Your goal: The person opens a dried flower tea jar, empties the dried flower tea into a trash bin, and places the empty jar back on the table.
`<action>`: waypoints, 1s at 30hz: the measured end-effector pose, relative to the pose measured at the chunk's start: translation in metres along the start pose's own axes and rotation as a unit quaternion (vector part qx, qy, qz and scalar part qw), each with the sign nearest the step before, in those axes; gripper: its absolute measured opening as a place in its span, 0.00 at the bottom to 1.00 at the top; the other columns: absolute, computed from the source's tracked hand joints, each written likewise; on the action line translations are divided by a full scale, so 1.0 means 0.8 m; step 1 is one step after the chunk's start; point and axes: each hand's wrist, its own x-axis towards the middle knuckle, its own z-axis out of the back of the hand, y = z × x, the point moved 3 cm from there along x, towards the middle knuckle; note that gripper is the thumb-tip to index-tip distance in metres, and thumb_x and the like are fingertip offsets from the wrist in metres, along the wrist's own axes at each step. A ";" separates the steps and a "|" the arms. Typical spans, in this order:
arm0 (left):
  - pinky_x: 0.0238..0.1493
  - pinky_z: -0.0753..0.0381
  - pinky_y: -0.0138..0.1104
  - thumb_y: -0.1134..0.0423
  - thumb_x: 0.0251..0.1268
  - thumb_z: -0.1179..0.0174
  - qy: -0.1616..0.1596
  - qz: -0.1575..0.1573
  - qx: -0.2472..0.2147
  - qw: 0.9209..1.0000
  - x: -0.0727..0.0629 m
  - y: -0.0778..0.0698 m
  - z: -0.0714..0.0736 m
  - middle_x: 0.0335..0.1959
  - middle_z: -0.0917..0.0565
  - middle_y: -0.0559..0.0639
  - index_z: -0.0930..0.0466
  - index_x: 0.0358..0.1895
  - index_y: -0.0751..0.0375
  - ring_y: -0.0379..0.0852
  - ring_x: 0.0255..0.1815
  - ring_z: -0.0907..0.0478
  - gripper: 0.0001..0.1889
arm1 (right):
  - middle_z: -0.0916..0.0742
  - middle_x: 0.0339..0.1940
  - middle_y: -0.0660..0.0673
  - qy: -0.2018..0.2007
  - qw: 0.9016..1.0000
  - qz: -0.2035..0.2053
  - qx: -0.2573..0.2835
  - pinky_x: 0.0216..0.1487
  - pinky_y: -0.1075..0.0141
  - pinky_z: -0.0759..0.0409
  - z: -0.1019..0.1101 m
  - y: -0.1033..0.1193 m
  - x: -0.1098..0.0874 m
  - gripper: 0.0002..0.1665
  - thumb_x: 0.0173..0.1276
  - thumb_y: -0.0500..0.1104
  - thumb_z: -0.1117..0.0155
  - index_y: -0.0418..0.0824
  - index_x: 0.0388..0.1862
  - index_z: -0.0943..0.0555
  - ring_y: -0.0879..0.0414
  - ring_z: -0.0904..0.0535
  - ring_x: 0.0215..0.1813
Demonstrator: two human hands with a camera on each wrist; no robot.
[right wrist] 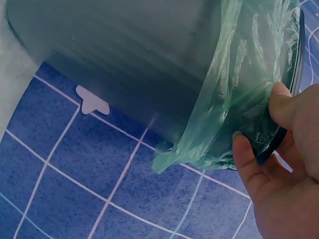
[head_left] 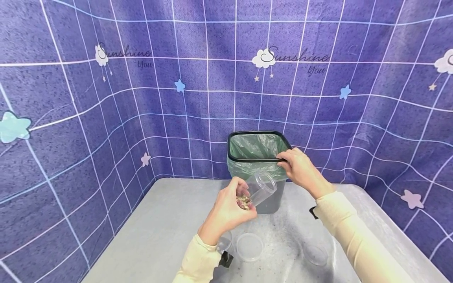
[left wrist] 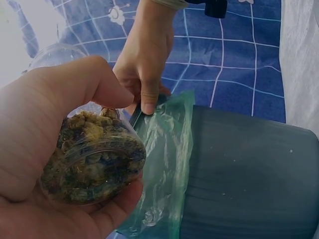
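Observation:
My left hand (head_left: 230, 204) grips a clear plastic jar (head_left: 263, 188) tilted with its open mouth toward the trash bin. Dried flower buds (left wrist: 94, 154) lie in the bottom of the jar, partly behind my fingers. The grey trash bin (head_left: 272, 200) stands upright, lined with a green plastic bag (head_left: 256, 145) folded over its black rim (head_left: 231, 145). At the bin's right front corner my right hand (head_left: 301, 169) pinches the rim and bag edge, with the thumb (right wrist: 284, 107) over the outside.
On the grey table (head_left: 170, 220) lie a round clear lid (head_left: 249, 247) and another clear round piece (head_left: 315, 253) at the right. A clear container (head_left: 224, 240) is partly hidden under my left wrist. A blue gridded curtain (head_left: 198, 98) hangs behind and at both sides.

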 end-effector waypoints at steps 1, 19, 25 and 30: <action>0.36 0.18 0.32 0.65 0.42 0.28 -0.003 0.004 0.002 1.000 -0.001 0.000 0.001 0.36 0.18 0.38 0.27 0.50 0.53 0.35 0.31 0.19 0.27 | 0.12 0.32 0.43 -0.002 1.000 0.000 0.001 0.45 0.48 0.20 -0.001 0.001 0.000 0.07 0.63 0.30 0.27 0.36 0.40 0.14 0.42 0.20 0.40; 0.37 0.19 0.32 0.64 0.41 0.28 -0.045 -0.009 0.028 0.999 0.011 -0.015 0.035 0.37 0.18 0.39 0.28 0.48 0.51 0.34 0.32 0.20 0.26 | 0.13 0.30 0.41 -0.003 1.000 -0.008 0.000 0.45 0.48 0.22 -0.004 -0.002 0.006 0.07 0.61 0.30 0.27 0.35 0.38 0.15 0.41 0.21 0.38; 0.37 0.18 0.32 0.64 0.39 0.29 -0.055 -0.017 0.039 0.998 0.015 -0.020 0.043 0.37 0.17 0.41 0.28 0.46 0.53 0.34 0.32 0.19 0.26 | 0.13 0.32 0.41 0.003 1.000 -0.014 0.001 0.46 0.47 0.21 -0.004 0.000 0.004 0.06 0.62 0.31 0.27 0.36 0.38 0.14 0.40 0.21 0.39; 0.37 0.19 0.32 0.64 0.40 0.29 -0.057 -0.016 0.046 0.997 0.024 -0.023 0.048 0.36 0.17 0.41 0.28 0.47 0.54 0.35 0.30 0.20 0.26 | 0.13 0.31 0.41 0.006 1.000 -0.018 0.000 0.45 0.47 0.22 -0.001 0.001 0.001 0.06 0.62 0.30 0.28 0.35 0.39 0.14 0.40 0.22 0.38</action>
